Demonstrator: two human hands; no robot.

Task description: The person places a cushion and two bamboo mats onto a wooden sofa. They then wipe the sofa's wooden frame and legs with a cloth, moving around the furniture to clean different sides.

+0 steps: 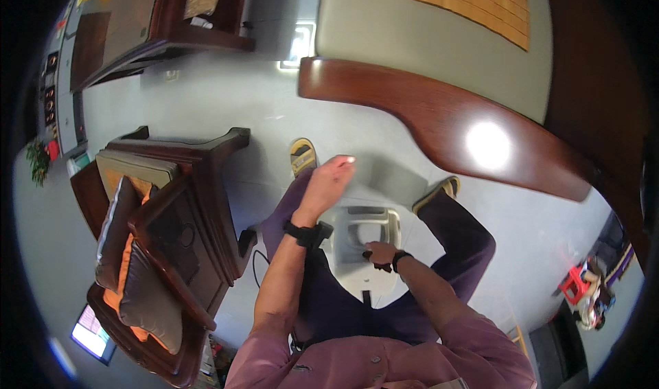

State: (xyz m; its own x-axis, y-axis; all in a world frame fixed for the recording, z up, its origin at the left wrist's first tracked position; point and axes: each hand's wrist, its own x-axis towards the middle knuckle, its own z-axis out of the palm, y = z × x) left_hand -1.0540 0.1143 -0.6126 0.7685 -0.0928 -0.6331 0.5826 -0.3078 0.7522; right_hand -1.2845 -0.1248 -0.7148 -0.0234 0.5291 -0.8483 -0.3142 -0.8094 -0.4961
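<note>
Between my knees on the tiled floor is a white and grey plastic container or appliance with a recessed top; its exact kind I cannot tell. My right hand is over its right side, fingers closed around a small dark thing, too blurred to name. Raised above the far left corner of the container is my left hand, its fingers curled. A bright white spot shows at its fingertips, either a small object or a shining nail. Black bands circle both wrists.
A dark wooden armchair with brown and orange cushions stands left. Ahead right is a wooden seat's curved armrest. A low wooden table is far left. A red plastic stool and a person are far right.
</note>
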